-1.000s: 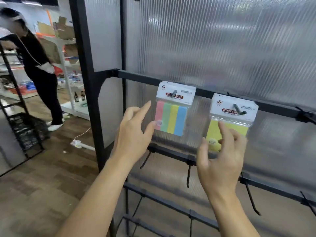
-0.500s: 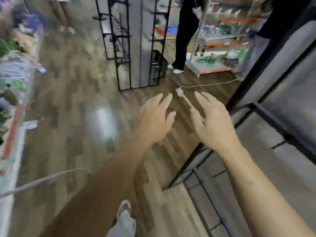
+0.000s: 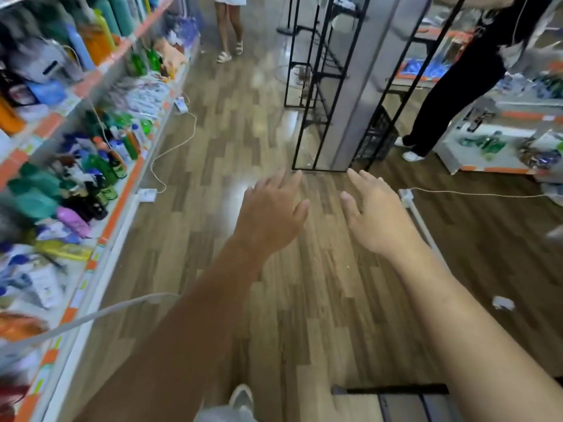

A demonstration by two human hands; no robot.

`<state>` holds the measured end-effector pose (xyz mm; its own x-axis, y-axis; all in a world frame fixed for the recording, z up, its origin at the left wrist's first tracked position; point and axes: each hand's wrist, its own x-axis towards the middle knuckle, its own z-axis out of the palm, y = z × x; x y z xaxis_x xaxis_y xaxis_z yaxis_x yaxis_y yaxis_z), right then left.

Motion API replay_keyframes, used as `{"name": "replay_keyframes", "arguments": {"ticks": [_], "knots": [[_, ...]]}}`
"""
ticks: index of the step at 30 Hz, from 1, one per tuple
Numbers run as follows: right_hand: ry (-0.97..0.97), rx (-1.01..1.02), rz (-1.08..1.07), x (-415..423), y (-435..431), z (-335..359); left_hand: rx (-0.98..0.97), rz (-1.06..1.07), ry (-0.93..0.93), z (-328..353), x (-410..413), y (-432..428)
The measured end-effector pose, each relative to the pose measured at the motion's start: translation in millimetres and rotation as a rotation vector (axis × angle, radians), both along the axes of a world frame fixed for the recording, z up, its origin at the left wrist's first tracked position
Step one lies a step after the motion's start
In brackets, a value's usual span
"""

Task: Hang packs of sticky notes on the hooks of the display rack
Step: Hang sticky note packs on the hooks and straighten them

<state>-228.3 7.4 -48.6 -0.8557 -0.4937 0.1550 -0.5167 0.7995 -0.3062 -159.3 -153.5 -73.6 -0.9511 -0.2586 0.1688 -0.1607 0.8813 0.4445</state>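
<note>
Wood-plank shop floor [image 3: 243,132] ahead and below, with stocked shelving [image 3: 128,190] along the left, bottles [image 3: 100,41] on its upper tiers, and a white cable [image 3: 170,147] trailing across the boards. Farther off, a black-framed rack [image 3: 307,117] with a grey panel, a person in black trousers [image 3: 441,102] just to its right, and legs in sandals [image 3: 228,32] at the top edge. Left hand [image 3: 271,214] and right hand [image 3: 374,214] both out over the floor, palms down, fingers spread and relaxed, gripping nothing, a gap between the two. No pack of sticky notes anywhere in view, and no hooks to be made out either; only a strip of dark frame [image 3: 396,391] at the bottom edge, too cropped to identify. Likely step, then: fetching a pack, with nothing yet in hand. Going by the task alone, probably light, flat and thin goods, perhaps in slick film apt to slide under a loose pinch, with a stiffer top strip carrying the hanging hole. Best taken between thumb and forefinger at the sides of that strip, hole left clear for the hook, paper block not squeezed, to avoid creasing.
</note>
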Motion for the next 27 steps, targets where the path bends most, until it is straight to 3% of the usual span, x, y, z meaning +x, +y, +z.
{"name": "replay_keyframes", "arguments": {"ticks": [9, 18, 27], "knots": [[-0.075, -0.064, -0.037, -108, -69, 7, -0.009, -0.014, -0.021, 3, -110, -71], [-0.059, -0.148, -0.034, -298, -130, 4, -0.06, 0.09, -0.009, 10, -288, -129], [-0.104, -0.06, -0.016, -471, -216, 7, -0.157, 0.218, -0.105, 23, -445, -213]]}}
